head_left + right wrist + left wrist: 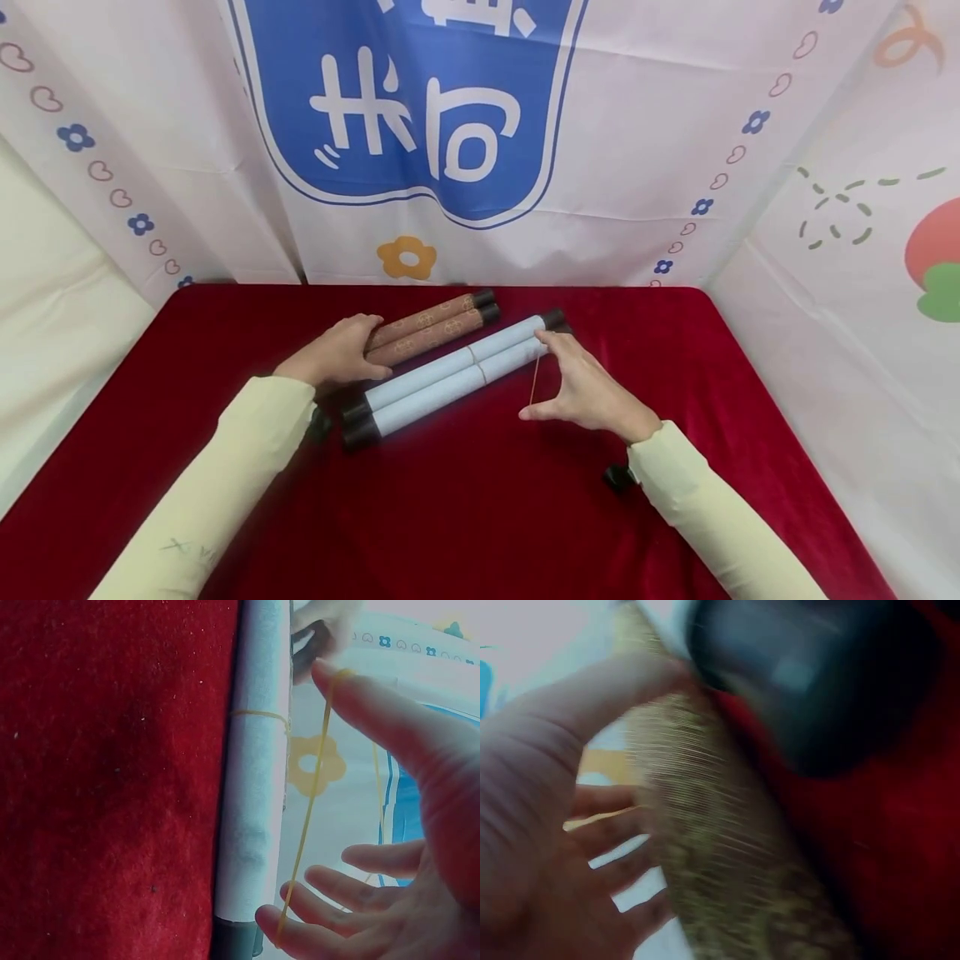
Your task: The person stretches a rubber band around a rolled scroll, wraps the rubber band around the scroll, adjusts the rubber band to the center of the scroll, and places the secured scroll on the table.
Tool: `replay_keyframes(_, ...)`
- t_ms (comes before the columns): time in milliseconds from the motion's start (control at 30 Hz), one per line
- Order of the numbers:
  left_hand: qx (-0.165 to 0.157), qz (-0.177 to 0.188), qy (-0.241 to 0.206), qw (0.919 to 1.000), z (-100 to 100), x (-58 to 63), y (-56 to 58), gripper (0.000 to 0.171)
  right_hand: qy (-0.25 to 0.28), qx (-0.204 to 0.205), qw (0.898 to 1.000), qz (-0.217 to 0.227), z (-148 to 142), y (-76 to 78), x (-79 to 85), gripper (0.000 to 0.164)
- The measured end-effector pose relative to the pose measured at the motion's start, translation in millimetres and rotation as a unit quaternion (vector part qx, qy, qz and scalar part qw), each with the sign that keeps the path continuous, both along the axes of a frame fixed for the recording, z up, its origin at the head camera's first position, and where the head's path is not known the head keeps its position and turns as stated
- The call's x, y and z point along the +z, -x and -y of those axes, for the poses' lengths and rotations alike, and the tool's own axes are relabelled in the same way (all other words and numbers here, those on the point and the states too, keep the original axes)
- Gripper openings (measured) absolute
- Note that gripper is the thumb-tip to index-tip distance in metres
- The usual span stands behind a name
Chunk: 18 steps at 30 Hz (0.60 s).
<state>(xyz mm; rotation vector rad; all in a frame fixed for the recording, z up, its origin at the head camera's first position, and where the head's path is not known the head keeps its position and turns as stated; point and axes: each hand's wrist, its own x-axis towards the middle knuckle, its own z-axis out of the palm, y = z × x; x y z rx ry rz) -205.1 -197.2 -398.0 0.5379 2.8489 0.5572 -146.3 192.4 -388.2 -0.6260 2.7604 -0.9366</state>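
Note:
My left hand (336, 352) grips the left end of two brown scrolls (423, 335) with gold patterns, lying side by side; in the left wrist view the brown scroll (697, 810) sits between thumb and fingers. Nearer to me lie two pale blue-white scrolls (431, 392) with dark end knobs, bound at the middle by a thin rubber band (477, 365). My right hand (591, 387), beside their right end, has its thumb and fingers spread apart. A second, yellowish rubber band (307, 817) is stretched across them in the right wrist view.
A dark red velvet cloth (465, 517) covers the table. Behind it hangs a white printed curtain (600, 208) with a blue panel, and more curtain closes off both sides. The table's back edge runs just past the brown scrolls.

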Motion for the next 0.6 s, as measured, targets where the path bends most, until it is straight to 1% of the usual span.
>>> replay_keyframes(100, -0.004, -0.01, 0.024, 0.9997, 1, -7.6, 3.7, 0.089, -0.001, 0.002, 1.0, 0.004, 0, 0.6, 0.8, 0.118)
replay_keyframes(200, 0.002, -0.015, 0.039, 0.9991, 2, -10.6, 5.7, 0.088, -0.002, 0.001, 1.0, 0.004, 1, 1.0, 1.5, 0.118)
replay_keyframes(300, 0.008, -0.021, 0.034, 0.9992, 3, -11.3, 8.1, 0.088, -0.005, 0.001, 1.0, -0.007, 1, 1.7, 1.9, 0.116)
replay_keyframes(433, 0.02, -0.025, 0.014, 0.9994, 3, -12.3, 11.5, 0.086, -0.002, -0.001, 1.0, -0.015, 0, 3.4, 1.8, 0.114)
replay_keyframes(600, 0.045, -0.011, -0.004, 0.9989, 5, -13.1, 10.7, 0.085, 0.001, -0.001, 1.0, -0.014, -1, 5.6, 1.0, 0.116)
